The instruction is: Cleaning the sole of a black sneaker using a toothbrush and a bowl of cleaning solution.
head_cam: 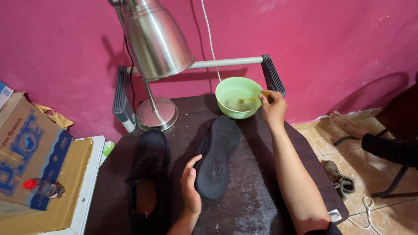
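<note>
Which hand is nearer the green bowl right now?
The right hand: it is at the green bowl's rim, holding a yellow-handled tool that dips into it. The left hand is well away, nearer the camera, holding the upturned black shoe.

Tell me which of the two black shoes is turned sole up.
The right-hand shoe, steadied by the left hand, shows its tread. The other shoe sits upright, opening visible.

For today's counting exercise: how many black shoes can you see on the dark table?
2. One black shoe lies upright at the table's left; the other shoe lies sole-up in the middle, held by the left hand.
</note>
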